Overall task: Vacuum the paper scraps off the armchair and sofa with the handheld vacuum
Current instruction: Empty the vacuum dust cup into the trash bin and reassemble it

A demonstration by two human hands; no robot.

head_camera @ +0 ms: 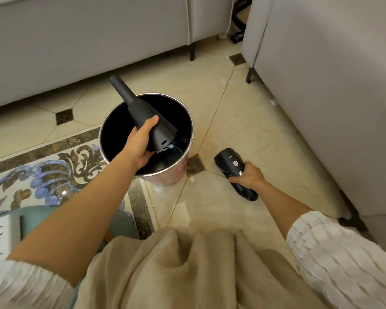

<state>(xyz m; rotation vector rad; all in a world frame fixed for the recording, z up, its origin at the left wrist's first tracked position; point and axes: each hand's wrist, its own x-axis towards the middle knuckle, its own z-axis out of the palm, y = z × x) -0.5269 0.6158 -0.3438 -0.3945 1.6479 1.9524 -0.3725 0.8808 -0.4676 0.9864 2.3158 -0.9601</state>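
My left hand grips the black vacuum nozzle and dust cup, detached from the motor part. Its wide open end tilts down over the round metal bin, with the narrow tip pointing up and left. White paper scraps show at the cup's mouth inside the bin. My right hand holds the black vacuum body, which lies on the floor to the right of the bin. The grey sofa stands at the back, and the grey armchair on the right.
Cream tiled floor with dark diamond insets lies between sofa, armchair and bin. A patterned border runs at the left. A few white scraps lie by the armchair's base. Black furniture legs stand on the floor. Beige fabric covers my lap.
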